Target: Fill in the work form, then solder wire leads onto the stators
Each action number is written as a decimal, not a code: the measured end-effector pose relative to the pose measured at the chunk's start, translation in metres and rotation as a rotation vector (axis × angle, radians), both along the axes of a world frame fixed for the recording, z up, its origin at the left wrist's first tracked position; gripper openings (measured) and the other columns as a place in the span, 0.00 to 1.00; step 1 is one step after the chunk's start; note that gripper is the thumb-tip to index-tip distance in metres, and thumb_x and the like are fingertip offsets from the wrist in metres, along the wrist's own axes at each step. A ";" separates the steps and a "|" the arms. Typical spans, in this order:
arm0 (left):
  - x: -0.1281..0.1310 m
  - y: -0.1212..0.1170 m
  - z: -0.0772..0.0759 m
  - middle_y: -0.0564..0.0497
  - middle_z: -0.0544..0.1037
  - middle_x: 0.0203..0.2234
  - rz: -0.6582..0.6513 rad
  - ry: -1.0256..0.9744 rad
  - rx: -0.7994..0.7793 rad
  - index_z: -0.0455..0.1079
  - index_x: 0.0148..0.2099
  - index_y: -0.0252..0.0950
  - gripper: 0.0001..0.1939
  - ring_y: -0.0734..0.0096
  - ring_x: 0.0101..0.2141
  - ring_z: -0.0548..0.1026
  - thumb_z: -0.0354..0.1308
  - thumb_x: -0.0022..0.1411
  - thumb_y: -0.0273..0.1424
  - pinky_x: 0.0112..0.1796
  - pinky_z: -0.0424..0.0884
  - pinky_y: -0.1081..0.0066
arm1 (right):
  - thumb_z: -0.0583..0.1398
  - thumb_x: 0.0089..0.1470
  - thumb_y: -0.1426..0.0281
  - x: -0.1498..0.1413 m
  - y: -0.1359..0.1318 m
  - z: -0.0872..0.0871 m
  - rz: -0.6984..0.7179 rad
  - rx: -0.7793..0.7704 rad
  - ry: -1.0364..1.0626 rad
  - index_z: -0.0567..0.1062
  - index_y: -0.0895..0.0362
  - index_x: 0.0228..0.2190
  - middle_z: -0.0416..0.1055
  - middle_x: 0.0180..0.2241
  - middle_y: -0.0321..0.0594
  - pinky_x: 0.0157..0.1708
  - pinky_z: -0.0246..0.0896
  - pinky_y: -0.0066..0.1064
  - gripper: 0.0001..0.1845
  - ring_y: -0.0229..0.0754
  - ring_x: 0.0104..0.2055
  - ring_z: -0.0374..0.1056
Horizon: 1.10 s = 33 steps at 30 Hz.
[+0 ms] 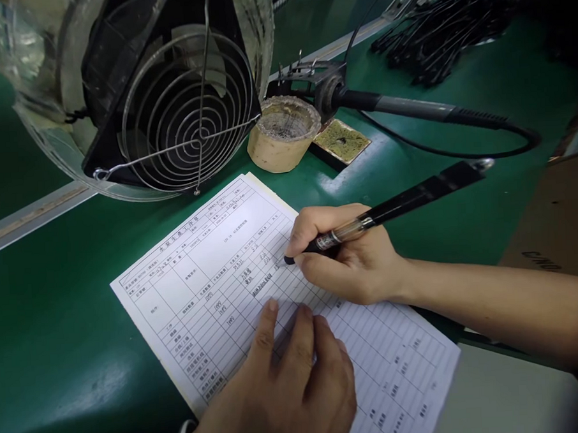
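A printed paper form with a ruled table and handwritten entries lies at a slant on the green bench. My right hand grips a black pen, its tip down at the form's right-hand columns beside some handwriting. The pen leans back to the upper right. My left hand lies flat on the lower part of the form, fingers stretched out and slightly apart. It covers some of the rows. A band shows at the left wrist.
A fan with a wire guard stands at the upper left. Behind the form are a round tan pot, a yellowish sponge and a soldering iron in its holder. Black cables are heaped at back right; a cardboard box is at right.
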<state>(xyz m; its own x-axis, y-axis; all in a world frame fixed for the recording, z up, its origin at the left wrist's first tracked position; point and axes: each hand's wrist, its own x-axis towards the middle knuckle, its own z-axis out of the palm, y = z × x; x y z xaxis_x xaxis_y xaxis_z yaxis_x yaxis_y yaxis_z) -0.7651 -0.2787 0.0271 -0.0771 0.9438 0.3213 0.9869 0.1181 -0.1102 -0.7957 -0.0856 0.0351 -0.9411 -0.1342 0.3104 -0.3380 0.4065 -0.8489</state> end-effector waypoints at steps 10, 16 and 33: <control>0.002 -0.002 -0.001 0.45 0.75 0.48 0.001 -0.008 -0.017 0.70 0.54 0.32 0.20 0.52 0.50 0.72 0.48 0.68 0.37 0.48 0.73 0.52 | 0.55 0.41 0.78 0.001 0.000 0.001 -0.085 -0.063 -0.057 0.68 0.54 0.20 0.62 0.15 0.33 0.17 0.53 0.28 0.07 0.37 0.21 0.63; 0.006 -0.006 0.001 0.42 0.74 0.50 0.006 -0.015 -0.096 0.67 0.57 0.30 0.22 0.49 0.51 0.70 0.46 0.69 0.38 0.49 0.70 0.48 | 0.57 0.42 0.77 -0.007 0.000 0.003 -0.099 -0.260 -0.168 0.70 0.55 0.20 0.66 0.18 0.33 0.18 0.52 0.28 0.05 0.35 0.19 0.59; 0.031 -0.027 0.027 0.44 0.63 0.60 0.257 -0.159 -0.342 0.59 0.62 0.35 0.25 0.50 0.60 0.57 0.46 0.69 0.42 0.58 0.46 0.48 | 0.59 0.41 0.73 -0.015 0.005 0.004 -0.158 -0.513 -0.199 0.72 0.57 0.20 0.65 0.13 0.32 0.15 0.48 0.26 0.02 0.33 0.17 0.58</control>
<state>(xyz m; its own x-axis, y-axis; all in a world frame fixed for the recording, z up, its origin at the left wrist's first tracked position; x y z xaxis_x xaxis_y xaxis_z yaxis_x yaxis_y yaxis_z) -0.7337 -0.3060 0.0539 -0.3458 0.9374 -0.0402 0.9381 0.3446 -0.0347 -0.8102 -0.0809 0.0391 -0.9845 0.1343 0.1131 -0.1196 -0.0420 -0.9919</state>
